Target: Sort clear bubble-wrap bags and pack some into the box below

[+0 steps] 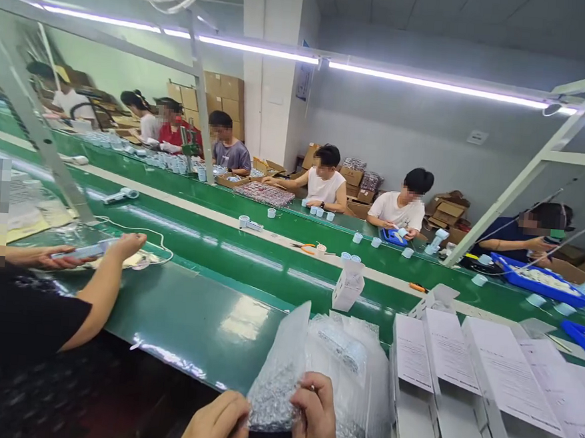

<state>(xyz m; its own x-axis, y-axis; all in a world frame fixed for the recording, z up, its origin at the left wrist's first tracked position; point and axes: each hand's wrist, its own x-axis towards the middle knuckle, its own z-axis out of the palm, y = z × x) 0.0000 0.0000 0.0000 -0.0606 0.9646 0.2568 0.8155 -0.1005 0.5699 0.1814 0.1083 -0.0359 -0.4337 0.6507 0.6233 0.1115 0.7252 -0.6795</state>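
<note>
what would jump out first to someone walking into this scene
At the bottom edge, the left hand and right hand both pinch a bubble-wrap bag at the top of a heap of them. To their right lies a row of open white cartons with printed sheets on top. Beyond runs the long green conveyor table, with seated workers along its far side.

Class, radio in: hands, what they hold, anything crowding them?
Left hand and right hand both pinching bubble-wrap bag. Open white boxes close at right. Green table beneath.
</note>
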